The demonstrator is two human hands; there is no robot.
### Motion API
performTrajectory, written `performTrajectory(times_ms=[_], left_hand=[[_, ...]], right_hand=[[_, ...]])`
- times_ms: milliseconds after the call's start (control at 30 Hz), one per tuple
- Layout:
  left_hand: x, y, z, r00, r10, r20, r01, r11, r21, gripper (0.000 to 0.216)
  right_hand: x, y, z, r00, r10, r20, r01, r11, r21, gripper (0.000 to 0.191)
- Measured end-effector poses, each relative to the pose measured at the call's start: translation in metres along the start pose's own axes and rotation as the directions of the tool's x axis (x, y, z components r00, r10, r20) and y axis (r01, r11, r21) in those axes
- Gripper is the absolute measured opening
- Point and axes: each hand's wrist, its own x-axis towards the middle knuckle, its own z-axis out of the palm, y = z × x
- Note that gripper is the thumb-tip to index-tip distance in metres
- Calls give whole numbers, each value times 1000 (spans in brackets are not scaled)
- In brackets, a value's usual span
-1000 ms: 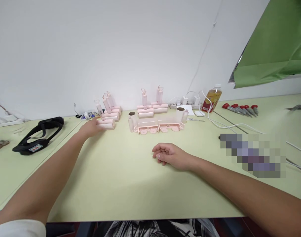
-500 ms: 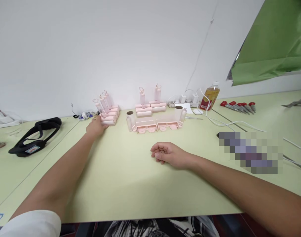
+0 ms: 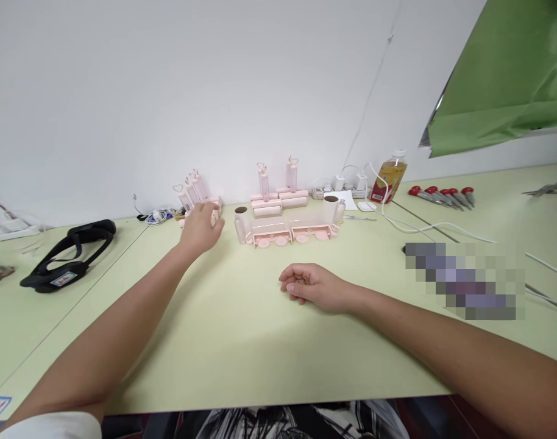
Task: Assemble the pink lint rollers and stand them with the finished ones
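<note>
My left hand (image 3: 200,230) reaches far over the pale green table (image 3: 233,329). Its fingers curl over the front pink lint roller of the left stack (image 3: 196,190), with a bit of pink showing at the fingertips. My right hand (image 3: 311,286) rests on the table in the middle, fingers loosely curled and nothing in them. Behind it stand a pink train-shaped row of holders (image 3: 291,231) and a second stack of pink rollers (image 3: 278,198).
A black head strap (image 3: 68,253) lies at the left. At the back right are a power strip (image 3: 345,186), a bottle of yellow liquid (image 3: 390,178), red-handled screwdrivers (image 3: 443,197) and white cables (image 3: 425,230). A green sheet (image 3: 502,79) hangs at the upper right.
My left hand has shifted right and lifted from beside the front roller onto it, fingers now curled over it. My right hand has stayed where it was.
</note>
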Motion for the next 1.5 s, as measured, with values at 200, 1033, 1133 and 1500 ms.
performTrajectory(times_ms=[200,1033,1133,1500], left_hand=[[43,48,-10,959,-67,277,104,987,-122,33],[77,77,1,890,-156,428,56,970,237,35],[83,74,4,876,-166,453,63,970,234,32],[59,95,-40,997,-83,7,80,938,-338,22]], right_hand=[[-1,-1,0,1000,6,7,-6,1000,10,29],[-1,5,-2,999,-35,30,36,998,-51,31],[-2,4,-2,999,-30,32,32,998,-60,29],[2,9,-1,998,-66,-21,68,990,125,59]])
